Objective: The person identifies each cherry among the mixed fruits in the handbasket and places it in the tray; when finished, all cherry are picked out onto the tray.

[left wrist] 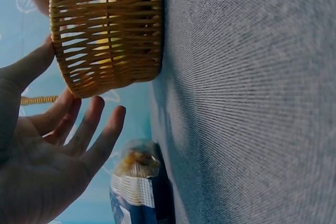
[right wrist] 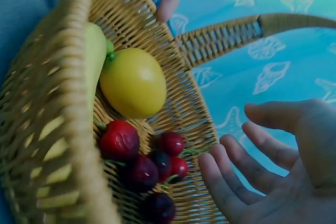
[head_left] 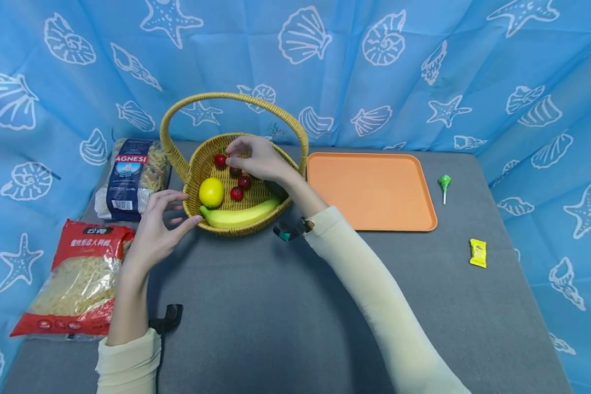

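A wicker basket (head_left: 193, 164) with a tall handle stands on the grey table (head_left: 276, 306). Inside lie a lemon (head_left: 211, 192), a banana (head_left: 241, 215) and several dark red cherries (head_left: 236, 193). My right hand (head_left: 237, 156) reaches in from the right and hovers over the cherries (right wrist: 142, 163). In the right wrist view it (right wrist: 236, 153) has relaxed fingers and holds nothing. My left hand (head_left: 177, 209) is spread at the basket's front left side, thumb at the rim. Seen from the left wrist, that hand (left wrist: 79, 106) is open beside the basket wall (left wrist: 107, 30).
An orange tray (head_left: 371, 191) lies right of the basket. A green lollipop (head_left: 444, 183) and a yellow candy (head_left: 478, 253) lie farther right. A blue Agnesi pasta bag (head_left: 130, 178) and a red macaroni bag (head_left: 76, 279) sit at the left. Blue shell-print cloth surrounds the table.
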`<state>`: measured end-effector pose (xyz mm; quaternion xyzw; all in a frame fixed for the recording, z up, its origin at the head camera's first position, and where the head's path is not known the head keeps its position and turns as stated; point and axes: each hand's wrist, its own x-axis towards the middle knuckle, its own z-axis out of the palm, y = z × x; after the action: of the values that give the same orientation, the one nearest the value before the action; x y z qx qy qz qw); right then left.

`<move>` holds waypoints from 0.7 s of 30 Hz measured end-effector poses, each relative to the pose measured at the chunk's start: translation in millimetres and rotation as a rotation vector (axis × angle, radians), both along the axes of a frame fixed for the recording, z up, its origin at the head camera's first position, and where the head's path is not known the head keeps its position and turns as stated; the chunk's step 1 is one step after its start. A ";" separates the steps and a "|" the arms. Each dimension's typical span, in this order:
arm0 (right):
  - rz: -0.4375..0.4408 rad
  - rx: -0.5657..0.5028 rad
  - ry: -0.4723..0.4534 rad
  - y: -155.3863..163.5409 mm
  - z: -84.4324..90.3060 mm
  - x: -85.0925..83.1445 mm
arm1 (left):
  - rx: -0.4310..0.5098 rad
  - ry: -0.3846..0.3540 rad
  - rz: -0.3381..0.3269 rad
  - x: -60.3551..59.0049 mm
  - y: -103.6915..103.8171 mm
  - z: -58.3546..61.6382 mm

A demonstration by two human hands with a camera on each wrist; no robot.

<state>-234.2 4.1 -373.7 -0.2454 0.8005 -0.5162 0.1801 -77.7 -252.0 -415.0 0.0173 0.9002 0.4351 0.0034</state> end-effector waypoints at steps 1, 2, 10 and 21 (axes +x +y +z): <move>-0.007 -0.004 -0.023 -4.2 -2.5 -3.1 | 0.003 0.001 -0.001 0.0 -0.2 -0.1; -0.014 -0.008 -0.042 -8.0 -5.2 -5.9 | 0.008 0.000 -0.001 0.0 -0.3 -0.3; -0.083 -0.019 -0.117 -29.0 -20.2 -16.2 | 0.014 -0.004 0.004 -0.1 -0.9 -1.4; -0.097 0.011 -0.227 -52.5 -24.8 -14.4 | 0.007 0.015 0.001 -0.3 -0.4 -3.3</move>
<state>-248.6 -48.4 -398.4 -0.1454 0.7888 -0.5442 0.2459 -78.0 -252.4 -418.3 0.0202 0.8988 0.4380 -0.0038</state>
